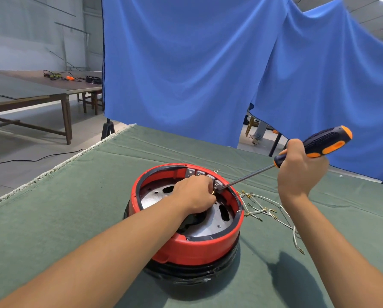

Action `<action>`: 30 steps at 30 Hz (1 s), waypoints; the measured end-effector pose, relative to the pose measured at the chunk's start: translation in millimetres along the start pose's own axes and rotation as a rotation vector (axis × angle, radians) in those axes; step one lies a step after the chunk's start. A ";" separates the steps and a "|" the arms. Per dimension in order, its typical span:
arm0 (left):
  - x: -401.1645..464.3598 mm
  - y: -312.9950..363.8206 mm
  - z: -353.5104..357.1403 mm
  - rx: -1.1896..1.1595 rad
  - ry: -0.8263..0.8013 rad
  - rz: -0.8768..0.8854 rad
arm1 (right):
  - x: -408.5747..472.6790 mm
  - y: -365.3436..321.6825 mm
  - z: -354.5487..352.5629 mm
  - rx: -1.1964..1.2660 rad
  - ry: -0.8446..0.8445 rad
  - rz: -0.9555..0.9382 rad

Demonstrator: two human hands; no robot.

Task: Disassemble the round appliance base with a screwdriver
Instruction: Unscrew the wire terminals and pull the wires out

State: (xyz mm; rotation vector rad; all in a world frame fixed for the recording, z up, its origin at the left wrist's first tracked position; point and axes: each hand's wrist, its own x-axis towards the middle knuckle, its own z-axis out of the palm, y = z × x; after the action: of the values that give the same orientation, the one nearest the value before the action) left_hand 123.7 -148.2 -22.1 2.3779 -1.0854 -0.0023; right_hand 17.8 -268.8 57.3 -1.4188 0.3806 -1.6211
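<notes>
The round appliance base [192,247] has a red rim over a black lower body and stands in the middle of the green table cloth. A silver metal plate [208,227] with holes shows inside it. My left hand [195,194] reaches into the base and pinches a small brass terminal near the far inner wall. My right hand [299,170] grips the black and orange screwdriver [319,143] by its handle. The shaft slants down to the left, and its tip meets the inner wall beside my left fingers.
Loose white wires with brass terminals [266,210] lie on the green cloth [75,207] right of the base. A blue curtain [197,63] hangs behind the table. A wooden table [30,92] with tools stands far left.
</notes>
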 end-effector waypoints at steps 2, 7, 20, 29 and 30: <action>-0.3 -0.5 0.2 0.000 0.002 -0.003 | -4.2 -1.8 -2.0 0.021 -0.002 -0.010; -0.3 1.1 -0.4 0.009 0.007 -0.013 | -38.7 -9.8 -13.6 0.053 -0.067 -0.114; -2.3 2.2 -1.6 0.023 -0.011 -0.020 | -27.3 -16.7 4.9 -0.120 -0.175 -0.114; -1.0 0.8 -0.9 0.022 0.000 -0.011 | 16.8 4.5 21.2 -0.149 -0.055 0.003; -1.4 0.4 -0.6 0.022 0.001 -0.011 | 17.8 4.9 21.3 -0.152 -0.048 0.012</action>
State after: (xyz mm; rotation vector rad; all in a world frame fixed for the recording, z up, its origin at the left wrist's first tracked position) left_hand 122.5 -147.1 -21.6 2.4036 -1.0767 0.0074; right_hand 40.6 -278.3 70.8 -1.5625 0.4922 -1.5732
